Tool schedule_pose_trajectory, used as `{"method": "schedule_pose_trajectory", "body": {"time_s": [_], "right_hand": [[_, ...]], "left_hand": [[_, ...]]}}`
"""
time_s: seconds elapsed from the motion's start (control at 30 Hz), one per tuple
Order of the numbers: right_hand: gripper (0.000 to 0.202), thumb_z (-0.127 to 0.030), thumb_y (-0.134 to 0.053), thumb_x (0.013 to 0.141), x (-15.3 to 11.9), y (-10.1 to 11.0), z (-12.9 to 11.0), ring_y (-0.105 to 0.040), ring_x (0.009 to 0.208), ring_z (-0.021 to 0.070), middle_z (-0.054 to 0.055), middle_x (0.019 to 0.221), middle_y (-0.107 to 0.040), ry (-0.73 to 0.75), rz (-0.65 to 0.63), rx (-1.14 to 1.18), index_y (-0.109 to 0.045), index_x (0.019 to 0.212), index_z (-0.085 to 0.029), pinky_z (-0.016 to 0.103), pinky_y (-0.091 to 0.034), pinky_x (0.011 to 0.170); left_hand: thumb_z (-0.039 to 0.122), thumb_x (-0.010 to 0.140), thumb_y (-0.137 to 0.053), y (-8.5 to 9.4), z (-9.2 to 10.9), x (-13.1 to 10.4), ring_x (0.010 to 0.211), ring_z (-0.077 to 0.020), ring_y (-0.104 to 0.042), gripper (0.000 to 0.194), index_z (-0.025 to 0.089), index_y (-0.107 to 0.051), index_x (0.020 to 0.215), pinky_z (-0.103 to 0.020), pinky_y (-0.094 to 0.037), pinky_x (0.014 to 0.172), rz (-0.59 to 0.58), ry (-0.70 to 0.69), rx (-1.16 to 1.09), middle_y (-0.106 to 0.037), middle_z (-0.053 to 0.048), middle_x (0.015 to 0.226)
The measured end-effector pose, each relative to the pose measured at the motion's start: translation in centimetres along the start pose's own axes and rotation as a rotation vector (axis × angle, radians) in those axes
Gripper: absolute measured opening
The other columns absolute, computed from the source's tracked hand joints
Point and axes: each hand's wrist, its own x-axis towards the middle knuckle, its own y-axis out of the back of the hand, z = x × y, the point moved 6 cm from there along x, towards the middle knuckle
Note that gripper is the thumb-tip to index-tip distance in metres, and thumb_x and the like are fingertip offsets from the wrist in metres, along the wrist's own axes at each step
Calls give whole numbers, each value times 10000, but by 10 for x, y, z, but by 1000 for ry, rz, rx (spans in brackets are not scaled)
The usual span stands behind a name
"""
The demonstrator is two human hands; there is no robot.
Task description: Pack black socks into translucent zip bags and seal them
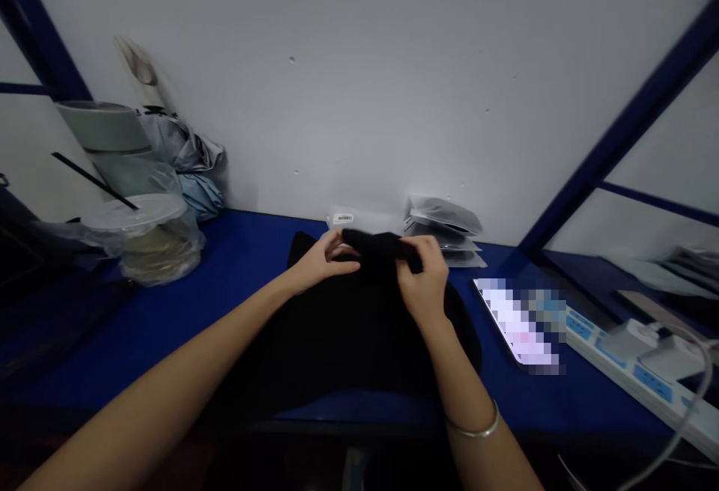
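- A black cloth (365, 326) lies spread over the near middle of the blue table (241, 251), its far edge gathered and raised between the two hands
- The left hand (327, 260) grips the left part of that raised fold, thumb on the near side and fingers curled at the top
- The right hand (425, 274) pinches the right part of the fold, fingers bent over it, with a silvery bracelet (477, 433) on the same arm
- Just behind the fold, against the pale wall (365, 87), is a white packet (342, 219) with a barcode label
- Beside it, behind the right hand, sit stacked clear packets (443, 225)
- Right of the cloth lies a phone (517, 326), screen lit and blurred out
- Beyond the phone, a white and blue power strip (612, 360) runs slantwise, with plugs and a white cable in it
- Well to the left stands a lidded cup (160, 251) in a clear bag, with a black straw (93, 179)
- Behind the cup are a pale green cylinder (109, 129) and bundled grey and light blue fabric (199, 195)
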Motion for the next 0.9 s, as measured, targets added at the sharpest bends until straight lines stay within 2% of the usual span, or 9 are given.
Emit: {"method": "schedule_pose_trajectory", "body": {"time_s": [0.1, 0.17, 0.33, 0.4, 0.47, 0.57, 0.63, 0.73, 0.9], "right_hand": [[82, -240, -555, 727, 3, 19, 8, -527, 732, 134, -10, 744, -531, -147, 253, 215, -552, 791, -189, 277, -436, 699], [143, -314, -570, 725, 3, 18, 16, -534, 729, 128, -18, 735, -546, -280, 280, 404, -548, 791, -189, 277, -434, 708], [295, -387, -635, 649, -1, 1, 30, -580, 819, 156, 1, 836, -616, -605, 267, 785, -570, 865, -197, 337, -435, 800], [345, -374, -656, 622, -3, -1, 32, -590, 862, 166, 12, 895, -628, -693, 302, 869, -570, 906, -198, 354, -432, 836], [377, -361, -664, 614, -3, 0, 34, -595, 895, 176, 22, 941, -632, -748, 339, 937, -566, 939, -199, 365, -434, 856], [404, -353, -660, 630, -2, 0, 34, -596, 930, 188, 32, 983, -633, -770, 335, 1023, -559, 991, -201, 382, -441, 875], [417, -358, -640, 657, -1, 0, 34, -589, 958, 194, 40, 1007, -630, -763, 312, 1049, -552, 1033, -199, 389, -445, 885], [434, -363, -610, 689, 1, 1, 37, -573, 995, 195, 53, 1041, -623, -761, 307, 1035, -537, 1079, -189, 388, -454, 885], [472, -350, -615, 688, 0, 4, 39, -571, 1006, 205, 58, 1087, -605, -762, 334, 1012, -509, 1122, -198, 390, -477, 857]], "left_hand": [[265, 579, -722, -14, -10, -3, 1048, -225, -481, 740, 239, -359, 1224, -392, -428, 838, -100, 83, 89, -465, -99, 1151], [297, 544, -747, -29, -11, -9, 1053, -239, -478, 891, 235, -278, 1299, -419, -414, 865, -198, 107, 203, -462, -110, 1181], [374, 541, -741, -63, 9, -25, 1188, -267, -383, 928, 237, -258, 1322, -429, -302, 995, -360, -27, 320, -392, -93, 1315], [325, 571, -723, -69, 13, -27, 1168, -263, -406, 792, 218, -358, 1265, -404, -328, 977, -343, -73, 344, -421, -87, 1296], [243, 670, -628, -71, 13, -26, 1096, -240, -468, 492, 192, -486, 1138, -379, -369, 934, -288, -99, 364, -494, -78, 1215], [167, 729, -508, -73, 8, -24, 951, -209, -537, 216, 166, -571, 936, -344, -429, 834, -258, -67, 296, -589, -60, 1026], [200, 722, -514, -65, 3, -19, 858, -205, -559, 143, 162, -578, 844, -325, -457, 751, -171, 17, 183, -622, -39, 874], [284, 744, -477, -37, -1, -11, 771, -193, -569, 160, 158, -573, 768, -305, -463, 690, 113, 120, -57, -621, -21, 733], [265, 741, -448, 13, 10, -4, 586, -117, -535, 164, 173, -538, 841, -214, -418, 540, 468, 83, -309, -566, 21, 629]]}}
